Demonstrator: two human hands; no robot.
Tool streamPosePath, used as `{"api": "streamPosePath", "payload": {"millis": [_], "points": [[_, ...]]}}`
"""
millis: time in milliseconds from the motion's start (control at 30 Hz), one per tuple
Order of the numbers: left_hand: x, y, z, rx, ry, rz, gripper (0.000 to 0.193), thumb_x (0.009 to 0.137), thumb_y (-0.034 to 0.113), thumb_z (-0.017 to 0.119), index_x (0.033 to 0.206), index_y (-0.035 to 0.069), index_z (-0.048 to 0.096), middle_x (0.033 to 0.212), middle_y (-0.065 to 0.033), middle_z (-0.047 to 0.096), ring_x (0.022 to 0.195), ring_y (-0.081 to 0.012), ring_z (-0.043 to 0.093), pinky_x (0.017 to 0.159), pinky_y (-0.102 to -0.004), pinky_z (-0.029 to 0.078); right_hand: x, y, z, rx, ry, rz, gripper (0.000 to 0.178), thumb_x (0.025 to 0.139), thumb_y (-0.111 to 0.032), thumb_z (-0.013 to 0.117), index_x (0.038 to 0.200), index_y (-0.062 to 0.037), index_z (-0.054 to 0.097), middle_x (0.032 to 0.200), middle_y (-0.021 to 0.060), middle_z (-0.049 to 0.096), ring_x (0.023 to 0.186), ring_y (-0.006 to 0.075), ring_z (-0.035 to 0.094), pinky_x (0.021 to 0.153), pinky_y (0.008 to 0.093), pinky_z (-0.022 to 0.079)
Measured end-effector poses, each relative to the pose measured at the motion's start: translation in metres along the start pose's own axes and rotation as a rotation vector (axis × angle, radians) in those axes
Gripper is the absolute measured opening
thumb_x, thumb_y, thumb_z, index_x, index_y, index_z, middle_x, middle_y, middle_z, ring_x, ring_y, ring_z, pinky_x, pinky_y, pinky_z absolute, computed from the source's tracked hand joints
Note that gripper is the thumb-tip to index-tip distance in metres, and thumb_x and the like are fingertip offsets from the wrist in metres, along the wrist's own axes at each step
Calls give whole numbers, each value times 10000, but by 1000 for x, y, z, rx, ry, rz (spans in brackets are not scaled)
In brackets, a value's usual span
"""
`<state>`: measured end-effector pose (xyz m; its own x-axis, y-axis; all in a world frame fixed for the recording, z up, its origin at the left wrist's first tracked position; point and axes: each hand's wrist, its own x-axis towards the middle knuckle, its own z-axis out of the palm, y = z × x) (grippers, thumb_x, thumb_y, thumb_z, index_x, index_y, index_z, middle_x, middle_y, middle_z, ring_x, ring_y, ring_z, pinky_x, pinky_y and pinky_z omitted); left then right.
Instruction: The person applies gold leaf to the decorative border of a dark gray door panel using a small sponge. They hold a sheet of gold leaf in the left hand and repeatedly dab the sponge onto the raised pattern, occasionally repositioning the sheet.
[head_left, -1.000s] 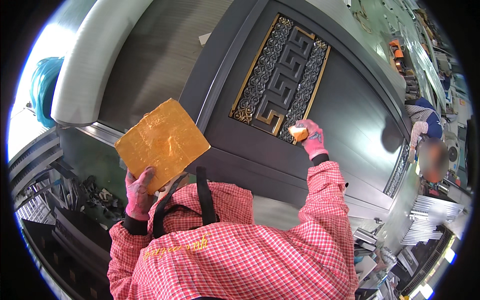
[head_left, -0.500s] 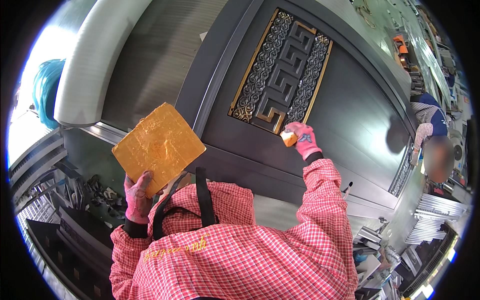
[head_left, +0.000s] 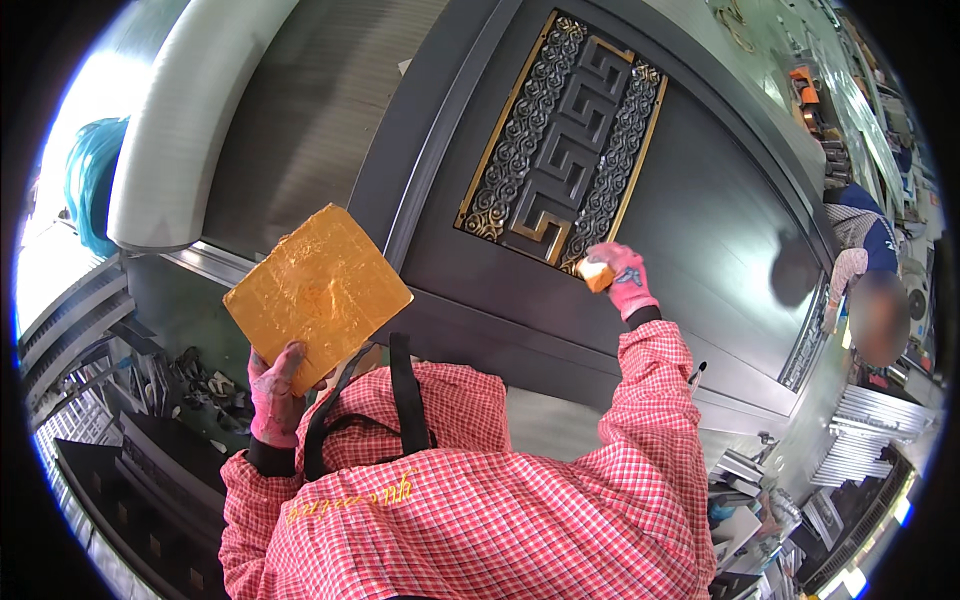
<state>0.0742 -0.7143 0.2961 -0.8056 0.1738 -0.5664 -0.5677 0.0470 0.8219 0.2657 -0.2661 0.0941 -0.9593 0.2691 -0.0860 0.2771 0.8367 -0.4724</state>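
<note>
Gold at the edges and ends, dark through the middle

The small white-and-orange pad (head_left: 597, 277) sits in my right hand (head_left: 630, 272), the pink-gloved fingers closed around it. It is at the near end of the right-hand scroll strip on the carved panel (head_left: 563, 145); I can't tell whether it is touching the relief.

As for how far along this is, I judge by colour alone: gold lies along the long outer borders, on the scrollwork at the left strip's near corner, around the near end of the key pattern and in touches at the far end. The middle lengths of both strips and most of the key pattern look dark, so I'd call it partly done.

My left hand (head_left: 275, 395), gloved too, grips the lower corner of a gold-smeared board (head_left: 320, 290), held tilted beside the door's edge. The panel is set into the dark grey door (head_left: 700, 220). Beyond lie a pale roll (head_left: 160, 140) on the left and, far right, a co-worker (head_left: 862, 235).
</note>
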Motion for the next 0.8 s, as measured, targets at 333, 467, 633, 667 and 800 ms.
{"api": "streamPosePath", "payload": {"millis": [333, 467, 633, 667, 800], "points": [[3, 0, 3, 5, -33, 4, 382, 834, 166, 631, 1145, 37, 451, 929, -121, 608, 595, -207, 599, 418, -251, 430, 10, 5, -1, -39, -62, 53, 359, 627, 34, 663, 936, -147, 632, 997, 53, 652, 937, 292, 605, 834, 351, 487], [1, 0, 1, 8, -6, 1, 388, 830, 168, 631, 1148, 36, 451, 920, -125, 611, 587, -203, 594, 420, -250, 431, 20, -7, -8, 102, 121, 35, 369, 607, 26, 687, 928, -148, 632, 987, 60, 653, 923, 300, 611, 826, 340, 496], [2, -2, 3, 3, -7, 18, 393, 826, 170, 632, 1149, 34, 454, 914, -125, 612, 588, -200, 594, 420, -248, 431, 26, -1, 4, -22, 209, 224, 383, 581, 31, 715, 911, -141, 626, 964, 78, 643, 921, 296, 612, 814, 344, 504], [2, -3, 2, 4, 8, 16, 393, 826, 170, 632, 1149, 33, 455, 913, -125, 612, 589, -200, 595, 420, -248, 431, 30, -10, -6, 10, 278, 188, 400, 578, 36, 716, 922, -148, 628, 959, 84, 638, 926, 304, 611, 816, 352, 506], [1, -2, 1, -3, -11, 16, 391, 822, 165, 631, 1145, 27, 457, 910, -126, 613, 588, -201, 597, 420, -247, 433, 29, -23, -6, -192, -133, 106, 350, 641, 36, 679, 947, -127, 635, 991, 98, 632, 918, 305, 620, 807, 352, 513]]}}
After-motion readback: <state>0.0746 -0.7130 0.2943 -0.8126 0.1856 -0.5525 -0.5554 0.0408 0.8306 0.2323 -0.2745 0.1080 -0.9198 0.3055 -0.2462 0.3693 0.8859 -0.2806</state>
